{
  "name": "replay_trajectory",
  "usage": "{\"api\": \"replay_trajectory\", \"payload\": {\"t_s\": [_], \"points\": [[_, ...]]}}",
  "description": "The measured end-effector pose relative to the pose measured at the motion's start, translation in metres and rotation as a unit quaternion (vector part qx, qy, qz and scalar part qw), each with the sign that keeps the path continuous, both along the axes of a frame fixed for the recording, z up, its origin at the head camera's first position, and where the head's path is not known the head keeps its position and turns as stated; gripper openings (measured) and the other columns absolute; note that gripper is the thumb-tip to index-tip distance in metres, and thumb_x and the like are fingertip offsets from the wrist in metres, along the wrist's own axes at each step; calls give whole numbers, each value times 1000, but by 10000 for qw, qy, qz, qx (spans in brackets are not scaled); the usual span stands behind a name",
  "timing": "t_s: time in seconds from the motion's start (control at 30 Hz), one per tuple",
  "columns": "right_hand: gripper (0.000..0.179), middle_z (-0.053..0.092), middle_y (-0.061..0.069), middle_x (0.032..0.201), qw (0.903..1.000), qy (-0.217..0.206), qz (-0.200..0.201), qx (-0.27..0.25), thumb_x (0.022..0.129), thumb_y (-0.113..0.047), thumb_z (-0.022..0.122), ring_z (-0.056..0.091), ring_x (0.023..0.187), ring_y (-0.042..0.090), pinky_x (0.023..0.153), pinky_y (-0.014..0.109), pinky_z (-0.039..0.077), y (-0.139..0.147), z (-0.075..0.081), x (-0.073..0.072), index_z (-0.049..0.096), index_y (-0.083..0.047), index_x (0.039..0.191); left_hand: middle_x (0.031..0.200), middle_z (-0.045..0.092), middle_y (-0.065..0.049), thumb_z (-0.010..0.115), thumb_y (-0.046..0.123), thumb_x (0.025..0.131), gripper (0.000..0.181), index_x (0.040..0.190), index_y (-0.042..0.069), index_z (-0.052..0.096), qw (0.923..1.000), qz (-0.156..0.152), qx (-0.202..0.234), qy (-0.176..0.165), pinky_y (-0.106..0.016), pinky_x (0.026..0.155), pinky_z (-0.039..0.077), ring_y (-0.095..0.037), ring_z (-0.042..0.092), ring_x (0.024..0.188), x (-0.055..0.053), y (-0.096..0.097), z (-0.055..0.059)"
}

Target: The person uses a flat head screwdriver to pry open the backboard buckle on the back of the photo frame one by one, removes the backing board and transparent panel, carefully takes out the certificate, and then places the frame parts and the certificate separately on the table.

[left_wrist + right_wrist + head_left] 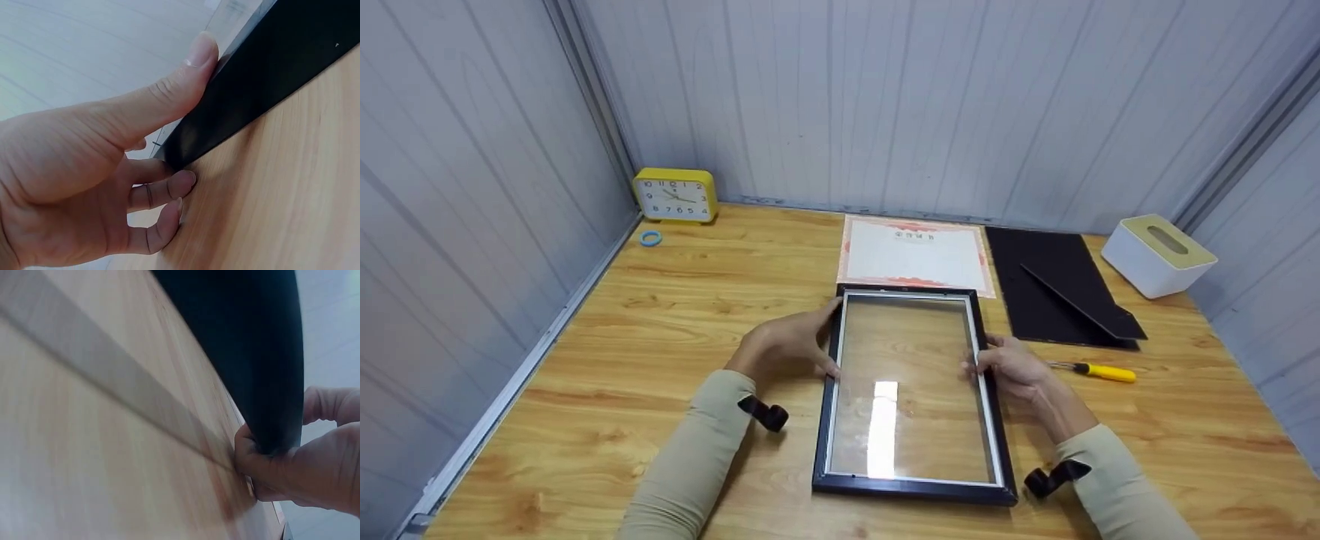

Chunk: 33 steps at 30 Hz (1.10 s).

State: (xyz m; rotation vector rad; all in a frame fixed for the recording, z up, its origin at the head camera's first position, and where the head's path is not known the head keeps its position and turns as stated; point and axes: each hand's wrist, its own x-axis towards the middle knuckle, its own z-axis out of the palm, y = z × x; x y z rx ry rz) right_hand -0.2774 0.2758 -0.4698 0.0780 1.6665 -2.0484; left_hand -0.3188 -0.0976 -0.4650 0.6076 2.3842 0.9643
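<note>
A black picture frame [915, 491] with a silver inner edge and a clear glass pane [915, 420] is in front of me, its long sides running away from me. My left hand [791, 341] holds its left side toward the far corner. In the left wrist view the thumb [199, 53] lies on the upper edge, other fingers bent by the corner. My right hand [1016, 367] grips the right side, fingertips visible through the glass beneath. The right wrist view shows the frame's side [247, 343] raised off the table.
Beyond the frame lies a red-bordered certificate [915, 259]. A black backing board [1035, 300] with a stand leg [1080, 304] and a yellow-handled screwdriver [1110, 373] lie right, near a tissue box [1147, 262]. A yellow clock [675, 196] and blue ring [651, 238] sit back left.
</note>
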Motion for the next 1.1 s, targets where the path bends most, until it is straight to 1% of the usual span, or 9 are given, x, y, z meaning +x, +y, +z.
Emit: {"api": "replay_trajectory", "payload": {"t_s": [0.17, 0.3, 0.4, 0.47, 0.67, 0.77, 0.87, 0.97, 1.1], "points": [[52, 54, 13, 89, 9999, 17, -100, -12, 74, 26, 43, 62, 72, 19, 69, 28, 55, -2, 0, 0, 30, 10, 121, 166, 3, -20, 85, 40, 80, 125, 160, 9, -5, 9987, 167, 379, -305, -39, 121, 7, -24, 6, 151, 1, 1, 0], [49, 53, 13, 88, 9998, 16, -190, -86, 71, 28, 39, 58, 69, 19, 63, 26, 53, -4, 0, 1, 32, 9, 116, 154, 28, -27, 75, 43, 89, 94, 154, 10, 17, 9991, -152, 390, -90, -41, 117, 22, -29, 28, 142, 0, -1, 2], [49, 52, 14, 89, 9996, 16, -284, -54, 71, 29, 40, 55, 68, 19, 61, 26, 52, -4, 1, 2, 32, 8, 115, 127, 45, -20, 68, 43, 95, 62, 137, 10, 37, 9978, -488, 412, 195, -39, 98, 38, -27, 44, 117, -1, -3, 4], [50, 51, 15, 89, 9994, 1, -325, -89, 72, 29, 40, 53, 67, 19, 61, 26, 51, -5, 1, 2, 31, 7, 116, 112, 46, -16, 67, 42, 96, 50, 126, 10, 42, 9964, -629, 501, 275, -36, 85, 38, -24, 44, 103, -2, -5, 4], [64, 48, 13, 95, 9997, -45, -40, -241, 75, 29, 39, 54, 78, 22, 69, 30, 52, -7, 4, 2, 21, 7, 132, 102, 46, -10, 69, 34, 96, 46, 120, 5, 42, 9947, -785, 641, 191, -33, 77, 35, -21, 42, 93, -2, -5, 5], [65, 50, 15, 101, 9990, 282, 40, 353, 79, 26, 47, 56, 87, 22, 74, 30, 54, -7, 4, 2, 23, 12, 138, 103, 44, -9, 68, 36, 96, 46, 121, 9, 41, 9963, -695, 457, 210, -34, 78, 35, -23, 43, 95, -1, -3, 6], [62, 53, 18, 106, 9816, 985, 105, 1632, 83, 15, 60, 55, 89, 21, 73, 27, 52, -5, 5, 2, 34, 18, 139, 105, 44, -9, 68, 37, 96, 46, 122, 12, 40, 9974, -610, 312, 242, -35, 80, 36, -25, 43, 97, 0, -1, 7], [48, 60, 17, 103, 9442, 1573, 210, 2886, 84, 1, 70, 55, 87, 21, 73, 25, 48, -3, 3, 2, 54, 16, 127, 108, 45, -10, 69, 38, 95, 48, 124, 12, 40, 9977, -590, 198, 251, -36, 83, 37, -25, 44, 100, 1, 0, 7], [24, 59, 9, 91, 9176, 1843, 512, 3485, 89, -6, 73, 52, 83, 20, 72, 28, 45, -1, 0, 2, 63, 9, 106, 118, 48, -14, 69, 38, 95, 54, 133, 11, 40, 9984, -521, 98, 177, -41, 94, 40, -29, 46, 110, 3, 3, 11]]}}
